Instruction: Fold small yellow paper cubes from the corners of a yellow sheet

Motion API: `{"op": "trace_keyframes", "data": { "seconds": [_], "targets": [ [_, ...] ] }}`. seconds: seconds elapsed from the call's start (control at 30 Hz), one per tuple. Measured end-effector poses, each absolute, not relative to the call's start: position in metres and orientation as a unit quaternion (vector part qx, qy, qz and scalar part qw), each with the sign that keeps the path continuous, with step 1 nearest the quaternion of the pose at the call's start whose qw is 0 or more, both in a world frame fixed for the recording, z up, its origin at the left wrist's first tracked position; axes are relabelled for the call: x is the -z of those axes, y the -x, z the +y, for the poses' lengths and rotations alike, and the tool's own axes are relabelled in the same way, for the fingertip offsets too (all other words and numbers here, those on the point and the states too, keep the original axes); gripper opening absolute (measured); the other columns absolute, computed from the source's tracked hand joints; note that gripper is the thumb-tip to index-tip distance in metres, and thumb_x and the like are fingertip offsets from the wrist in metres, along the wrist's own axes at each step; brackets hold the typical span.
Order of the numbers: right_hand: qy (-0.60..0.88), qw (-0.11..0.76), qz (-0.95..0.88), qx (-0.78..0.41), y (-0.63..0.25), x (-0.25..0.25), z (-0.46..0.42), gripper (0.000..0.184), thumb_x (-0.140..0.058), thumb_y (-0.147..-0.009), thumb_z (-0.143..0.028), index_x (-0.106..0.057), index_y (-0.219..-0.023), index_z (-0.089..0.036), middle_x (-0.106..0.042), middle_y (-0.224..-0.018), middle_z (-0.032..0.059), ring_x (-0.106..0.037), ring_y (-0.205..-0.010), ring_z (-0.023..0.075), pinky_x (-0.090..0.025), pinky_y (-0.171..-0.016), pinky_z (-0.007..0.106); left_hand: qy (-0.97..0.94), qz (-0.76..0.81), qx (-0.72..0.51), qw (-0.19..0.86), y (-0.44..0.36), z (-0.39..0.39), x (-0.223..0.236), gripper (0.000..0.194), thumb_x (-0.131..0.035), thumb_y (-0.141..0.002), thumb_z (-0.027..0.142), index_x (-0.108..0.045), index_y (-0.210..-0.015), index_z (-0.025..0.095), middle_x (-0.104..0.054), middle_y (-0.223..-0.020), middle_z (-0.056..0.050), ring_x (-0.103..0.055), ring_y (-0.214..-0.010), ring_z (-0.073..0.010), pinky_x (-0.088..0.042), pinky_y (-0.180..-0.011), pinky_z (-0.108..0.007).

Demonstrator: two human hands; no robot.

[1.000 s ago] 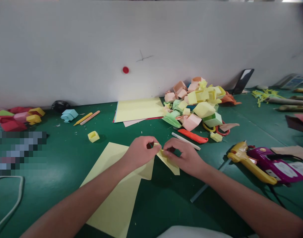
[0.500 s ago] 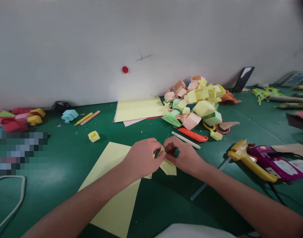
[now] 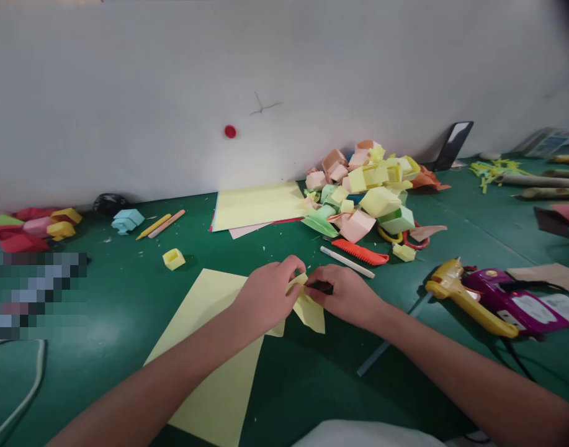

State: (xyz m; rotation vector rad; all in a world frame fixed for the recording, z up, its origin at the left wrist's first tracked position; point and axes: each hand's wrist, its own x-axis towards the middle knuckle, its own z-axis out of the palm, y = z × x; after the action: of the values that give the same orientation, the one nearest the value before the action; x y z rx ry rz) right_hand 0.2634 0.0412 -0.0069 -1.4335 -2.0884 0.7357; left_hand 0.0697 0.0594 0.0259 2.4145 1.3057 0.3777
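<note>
Between my two hands is a small piece of folded yellow paper [image 3: 311, 314], its lower flap hanging down above the green table. My left hand [image 3: 271, 297] grips its left side with the thumb and fingers closed. On the other side, my right hand [image 3: 344, 295] pinches the paper near its top edge. My fingertips hide part of the folds. Under my left forearm lies a large yellow sheet [image 3: 219, 372] with a smaller yellow piece [image 3: 275, 329] at its right edge. A little yellow paper box [image 3: 174, 259] stands beyond the sheet to the left.
A pile of folded paper shapes [image 3: 368, 186] sits by the wall, near a red cutter [image 3: 360, 252] and a white pen [image 3: 347, 261]. To the right lies a yellow glue gun [image 3: 470, 304]. Stacked sheets [image 3: 259, 205] and two pencils [image 3: 161, 225] are at the back.
The folded paper has turned between my fingers, and its flap has shifted slightly left. My left hand has moved a little nearer to me. The view has shifted slightly.
</note>
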Motion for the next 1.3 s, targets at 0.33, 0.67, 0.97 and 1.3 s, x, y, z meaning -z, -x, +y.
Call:
{"op": "trace_keyframes", "data": {
  "seconds": [0.33, 0.67, 0.97, 1.3],
  "targets": [
    [0.556, 0.314, -0.727, -0.253, -0.265, 0.012, 0.044, 0.019, -0.058, -0.083, -0.027, -0.049, -0.066, -0.021, -0.053, -0.064, -0.0030, -0.048, -0.058, 0.0134, -0.030, -0.051, 0.025, -0.815, 0.496, -0.156, 0.254, -0.069, 0.059, -0.033, 0.025, -0.064, -0.084, 0.041, -0.055, -0.101, 0.025, -0.070, -0.083, 0.002, -0.064, -0.069, -0.0172, -0.041, -0.056, -0.026],
    [0.590, 0.308, -0.716, -0.208, -0.269, 0.007, 0.045, 0.026, -0.057, -0.080, -0.027, -0.037, -0.065, -0.023, -0.049, -0.060, -0.0046, -0.045, -0.056, 0.0130, -0.026, -0.050, 0.025, -0.827, 0.491, -0.189, 0.199, -0.067, 0.060, -0.029, 0.019, -0.061, -0.088, 0.039, -0.072, -0.093, 0.025, -0.073, -0.091, 0.001, -0.063, -0.072, -0.0151, -0.045, -0.060, -0.026],
    [0.588, 0.274, -0.735, -0.197, -0.268, 0.010, 0.047, 0.023, -0.056, -0.079, -0.023, -0.037, -0.065, -0.022, -0.048, -0.061, -0.0041, -0.045, -0.058, 0.0135, -0.024, -0.053, 0.026, -0.781, 0.532, -0.208, 0.254, -0.070, 0.064, -0.019, 0.020, -0.059, -0.089, 0.036, -0.071, -0.100, 0.025, -0.074, -0.094, 0.001, -0.066, -0.074, -0.0157, -0.049, -0.061, -0.025],
    [0.584, 0.270, -0.740, -0.197, -0.269, 0.013, 0.049, 0.026, -0.055, -0.082, -0.026, -0.036, -0.065, -0.022, -0.047, -0.060, -0.0048, -0.043, -0.056, 0.0127, -0.024, -0.052, 0.027, -0.768, 0.498, -0.228, 0.332, -0.070, 0.063, -0.015, 0.016, -0.064, -0.086, 0.038, -0.072, -0.091, 0.025, -0.074, -0.091, 0.001, -0.067, -0.076, -0.0163, -0.051, -0.065, -0.025]
  ]
}}
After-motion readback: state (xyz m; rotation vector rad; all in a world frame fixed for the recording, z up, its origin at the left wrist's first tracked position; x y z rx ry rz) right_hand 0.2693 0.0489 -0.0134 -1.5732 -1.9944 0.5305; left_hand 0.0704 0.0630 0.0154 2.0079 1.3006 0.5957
